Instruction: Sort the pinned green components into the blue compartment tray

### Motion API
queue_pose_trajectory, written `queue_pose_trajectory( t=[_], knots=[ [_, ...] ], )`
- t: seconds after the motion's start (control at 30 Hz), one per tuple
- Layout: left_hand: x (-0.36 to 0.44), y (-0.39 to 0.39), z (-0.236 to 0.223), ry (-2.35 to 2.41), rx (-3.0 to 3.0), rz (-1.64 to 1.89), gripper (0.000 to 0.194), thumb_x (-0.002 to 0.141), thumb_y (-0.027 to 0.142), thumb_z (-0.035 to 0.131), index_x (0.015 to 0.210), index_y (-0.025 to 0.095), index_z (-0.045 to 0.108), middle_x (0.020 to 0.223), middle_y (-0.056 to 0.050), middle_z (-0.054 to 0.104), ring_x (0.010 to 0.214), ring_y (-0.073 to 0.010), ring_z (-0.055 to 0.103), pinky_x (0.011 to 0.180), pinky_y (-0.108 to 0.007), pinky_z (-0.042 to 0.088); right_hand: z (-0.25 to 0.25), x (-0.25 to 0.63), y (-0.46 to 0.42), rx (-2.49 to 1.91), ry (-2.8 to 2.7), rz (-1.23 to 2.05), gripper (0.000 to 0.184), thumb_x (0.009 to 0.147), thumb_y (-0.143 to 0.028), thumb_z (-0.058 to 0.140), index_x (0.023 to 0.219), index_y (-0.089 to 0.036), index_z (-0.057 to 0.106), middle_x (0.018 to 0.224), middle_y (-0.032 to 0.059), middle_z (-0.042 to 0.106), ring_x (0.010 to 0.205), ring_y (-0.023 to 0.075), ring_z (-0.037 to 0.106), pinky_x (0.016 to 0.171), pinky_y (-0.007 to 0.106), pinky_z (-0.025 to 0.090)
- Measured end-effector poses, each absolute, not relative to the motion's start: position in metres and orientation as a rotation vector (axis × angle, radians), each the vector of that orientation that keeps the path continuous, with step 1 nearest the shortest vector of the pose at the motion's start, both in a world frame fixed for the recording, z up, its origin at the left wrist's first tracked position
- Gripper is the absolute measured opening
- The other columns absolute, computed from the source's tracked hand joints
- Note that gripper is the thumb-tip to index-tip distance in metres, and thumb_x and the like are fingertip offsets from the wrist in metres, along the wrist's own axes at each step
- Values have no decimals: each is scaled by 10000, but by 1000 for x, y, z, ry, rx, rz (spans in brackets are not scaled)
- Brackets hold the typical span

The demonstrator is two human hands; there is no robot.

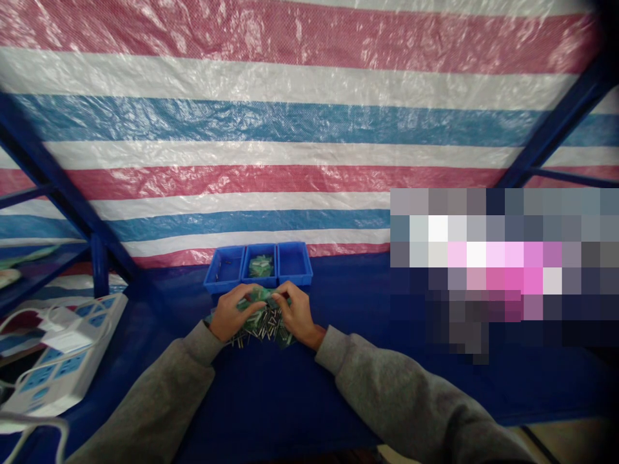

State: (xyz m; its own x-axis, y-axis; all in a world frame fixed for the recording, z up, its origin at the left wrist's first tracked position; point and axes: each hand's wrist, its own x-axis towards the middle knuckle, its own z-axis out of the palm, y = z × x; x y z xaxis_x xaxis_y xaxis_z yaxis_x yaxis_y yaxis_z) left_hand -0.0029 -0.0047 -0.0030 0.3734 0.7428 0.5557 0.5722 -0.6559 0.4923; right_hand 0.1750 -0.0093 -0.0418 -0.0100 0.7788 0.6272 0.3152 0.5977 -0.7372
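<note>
Gray sleeves (401, 380) end in left hand (231, 314) and right hand (298, 314), fingers (289, 292) pinching green plastic (262, 296) by loose metal pins (267, 325).

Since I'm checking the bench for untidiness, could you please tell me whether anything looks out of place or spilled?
One thing: thin silvery metal pieces lie in a loose heap on the dark-blue tabletop, below the left hand and right hand, outside the three blue plastic bins. That could suggest a spill, though it may be deliberate.
</note>
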Motion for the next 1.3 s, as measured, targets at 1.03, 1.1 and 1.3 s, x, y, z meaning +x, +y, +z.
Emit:
queue_pose_trajectory(
  t=[1.03,1.1,1.3],
  knots=[
    [-4,-3,1,1139,2171,1071,290,841,373,512,698,140,609,634,-3,599,608,-125,551,581,-216,456,-42,176,-9,-828,-1621,343,231,838,-134,515,977,-248,660,1153,74,466,942,178,535,796,336,478],
    [-4,-2,0,1144,2112,1149,244,842,361,517,897,143,610,762,-28,635,705,-150,585,655,-246,480,-39,177,-10,-831,-1601,342,182,847,-156,511,945,-225,649,1109,80,505,954,185,539,831,342,465],
    [-6,-4,1,994,2193,1242,348,869,362,470,1139,153,539,1058,-111,614,845,-183,593,719,-294,494,-35,176,-12,-834,-1644,380,136,884,-225,475,907,-191,605,850,52,613,782,158,569,749,288,463]
  ],
)
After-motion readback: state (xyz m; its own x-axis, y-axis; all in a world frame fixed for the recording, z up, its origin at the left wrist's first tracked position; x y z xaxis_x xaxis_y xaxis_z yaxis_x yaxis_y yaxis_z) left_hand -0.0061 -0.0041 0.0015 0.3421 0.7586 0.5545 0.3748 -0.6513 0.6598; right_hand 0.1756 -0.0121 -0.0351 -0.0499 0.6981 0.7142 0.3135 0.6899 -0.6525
